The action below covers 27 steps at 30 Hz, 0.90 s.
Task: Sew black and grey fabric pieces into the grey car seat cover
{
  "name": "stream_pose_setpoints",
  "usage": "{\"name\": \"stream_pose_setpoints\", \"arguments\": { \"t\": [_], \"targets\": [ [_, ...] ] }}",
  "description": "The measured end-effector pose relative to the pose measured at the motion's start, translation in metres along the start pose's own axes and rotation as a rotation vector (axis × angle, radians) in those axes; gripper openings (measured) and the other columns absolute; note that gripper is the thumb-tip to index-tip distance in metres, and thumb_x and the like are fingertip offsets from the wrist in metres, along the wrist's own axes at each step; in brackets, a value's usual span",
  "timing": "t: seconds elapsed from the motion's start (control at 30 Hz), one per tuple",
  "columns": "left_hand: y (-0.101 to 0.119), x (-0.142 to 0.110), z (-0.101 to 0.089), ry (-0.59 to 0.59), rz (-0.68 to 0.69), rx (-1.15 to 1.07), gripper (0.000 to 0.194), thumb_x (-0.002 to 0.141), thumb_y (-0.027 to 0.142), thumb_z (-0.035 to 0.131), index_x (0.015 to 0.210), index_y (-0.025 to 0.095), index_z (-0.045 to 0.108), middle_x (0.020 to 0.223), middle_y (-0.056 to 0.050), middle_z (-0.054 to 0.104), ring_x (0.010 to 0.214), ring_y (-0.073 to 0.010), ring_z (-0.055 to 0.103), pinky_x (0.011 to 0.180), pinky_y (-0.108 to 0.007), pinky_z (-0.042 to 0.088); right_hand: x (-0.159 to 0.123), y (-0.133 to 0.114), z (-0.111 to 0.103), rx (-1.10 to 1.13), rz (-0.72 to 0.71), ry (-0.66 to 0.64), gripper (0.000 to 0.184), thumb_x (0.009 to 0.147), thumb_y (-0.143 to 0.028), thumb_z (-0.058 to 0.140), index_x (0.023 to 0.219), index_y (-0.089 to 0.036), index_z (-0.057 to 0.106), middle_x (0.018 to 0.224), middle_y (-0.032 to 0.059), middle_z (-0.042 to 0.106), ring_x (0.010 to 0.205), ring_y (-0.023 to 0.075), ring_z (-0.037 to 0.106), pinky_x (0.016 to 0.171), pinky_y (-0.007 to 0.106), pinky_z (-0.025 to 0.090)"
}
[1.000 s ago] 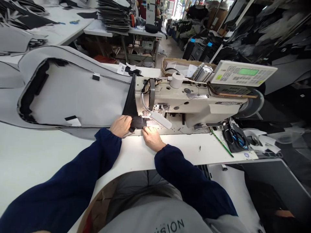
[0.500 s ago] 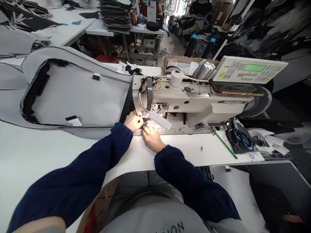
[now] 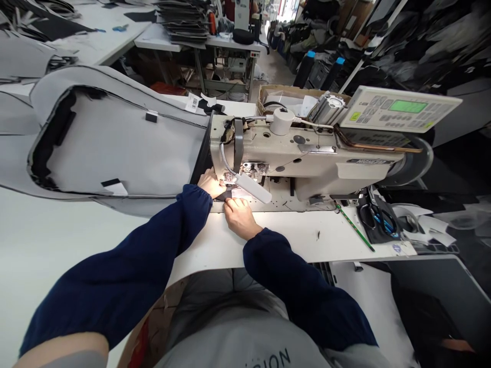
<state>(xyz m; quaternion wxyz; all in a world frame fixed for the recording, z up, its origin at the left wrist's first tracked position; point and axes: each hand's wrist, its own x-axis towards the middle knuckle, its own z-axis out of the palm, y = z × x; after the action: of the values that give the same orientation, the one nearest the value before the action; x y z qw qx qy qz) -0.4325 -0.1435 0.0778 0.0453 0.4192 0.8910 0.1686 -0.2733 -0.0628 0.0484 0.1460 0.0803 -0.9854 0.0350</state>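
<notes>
Grey cover [image 3: 126,148] flat, left of sewing machine [image 3: 284,158], long axis left-right, black end [image 3: 201,159] toward machine | my left hand [image 3: 210,184]: fingers curled at black end | my right hand [image 3: 241,217]: fingers together, tips near needle; pinch on either, can't tell

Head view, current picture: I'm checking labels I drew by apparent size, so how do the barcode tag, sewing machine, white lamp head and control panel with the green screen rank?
1. Sewing machine
2. Control panel
3. White lamp head
4. Barcode tag
</notes>
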Motion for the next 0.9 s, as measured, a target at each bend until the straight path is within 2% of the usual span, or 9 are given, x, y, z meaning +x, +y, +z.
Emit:
{"name": "stream_pose_setpoints", "arguments": {
  "t": [0.1,0.3,0.53,0.6,0.67,0.73,0.8,0.9],
  "targets": [
    [0.006,0.0,-0.002,0.014,-0.056,0.067,0.036,0.074,0.023,0.052,0.108,0.015,0.061,0.104,-0.014,0.059,0.094,-0.0302,0.053,0.074,-0.037,0.045,0.0,0.0,0.0,-0.003,-0.008,-0.001,0.025,0.091,-0.012,0.04,0.105,-0.008,0.06,0.108,0.0155,0.056,0.096,0.026,0.044,0.08,0.039,0.035],
    [0.009,-0.003,0.0,0.024,-0.074,0.084,0.038,0.072,0.018,0.052,0.109,0.012,0.059,0.1,-0.015,0.06,0.096,-0.0315,0.052,0.075,-0.038,0.044,0.001,0.001,-0.002,-0.015,-0.017,-0.011,0.025,0.089,-0.011,0.041,0.104,-0.007,0.061,0.11,0.0154,0.056,0.094,0.0257,0.044,0.082,0.04,0.035],
    [0.012,-0.004,0.003,0.046,-0.083,0.179,0.033,0.077,0.023,0.05,0.106,0.013,0.062,0.102,-0.015,0.062,0.099,-0.0311,0.053,0.074,-0.037,0.044,0.003,0.003,0.0,-0.025,-0.04,0.017,0.027,0.087,-0.01,0.041,0.105,-0.004,0.062,0.115,0.0188,0.056,0.096,0.0265,0.045,0.087,0.042,0.036],
    [0.015,-0.011,-0.003,0.082,-0.031,0.228,0.031,0.081,0.024,0.048,0.104,0.011,0.063,0.102,-0.017,0.063,0.1,-0.0317,0.054,0.079,-0.041,0.045,0.003,0.003,0.001,-0.028,-0.042,0.033,0.029,0.087,-0.01,0.041,0.106,-0.003,0.062,0.116,0.0197,0.056,0.099,0.0272,0.046,0.089,0.043,0.036],
    [0.016,-0.025,-0.01,0.145,0.084,0.271,0.031,0.085,0.024,0.045,0.106,0.01,0.064,0.104,-0.017,0.063,0.105,-0.0313,0.053,0.091,-0.045,0.041,0.003,0.004,0.002,-0.024,-0.043,0.044,0.029,0.088,-0.01,0.04,0.107,-0.004,0.062,0.116,0.0199,0.056,0.101,0.0274,0.046,0.09,0.043,0.037],
    [0.014,-0.042,-0.015,0.186,0.24,0.289,0.033,0.089,0.024,0.042,0.113,0.012,0.062,0.114,-0.016,0.062,0.117,-0.0296,0.049,0.105,-0.047,0.03,0.003,0.003,0.004,-0.023,-0.042,0.062,0.03,0.088,-0.009,0.039,0.107,-0.003,0.061,0.116,0.0202,0.057,0.102,0.0275,0.047,0.09,0.043,0.039],
    [0.007,-0.057,-0.015,0.183,0.361,0.281,0.036,0.09,0.026,0.043,0.121,0.016,0.058,0.126,-0.012,0.058,0.127,-0.0279,0.041,0.112,-0.049,0.021,0.003,0.003,0.005,-0.019,-0.044,0.078,0.031,0.088,-0.008,0.037,0.107,-0.003,0.061,0.116,0.0209,0.057,0.102,0.0272,0.048,0.091,0.042,0.04],
    [-0.005,-0.068,-0.004,0.167,0.387,0.269,0.035,0.091,0.025,0.043,0.123,0.022,0.057,0.133,-0.006,0.054,0.129,-0.0275,0.04,0.112,-0.053,0.016,0.003,0.002,0.006,-0.008,-0.051,0.099,0.031,0.088,-0.007,0.037,0.105,-0.002,0.062,0.114,0.0214,0.057,0.101,0.0267,0.049,0.092,0.042,0.041]
  ]
}}
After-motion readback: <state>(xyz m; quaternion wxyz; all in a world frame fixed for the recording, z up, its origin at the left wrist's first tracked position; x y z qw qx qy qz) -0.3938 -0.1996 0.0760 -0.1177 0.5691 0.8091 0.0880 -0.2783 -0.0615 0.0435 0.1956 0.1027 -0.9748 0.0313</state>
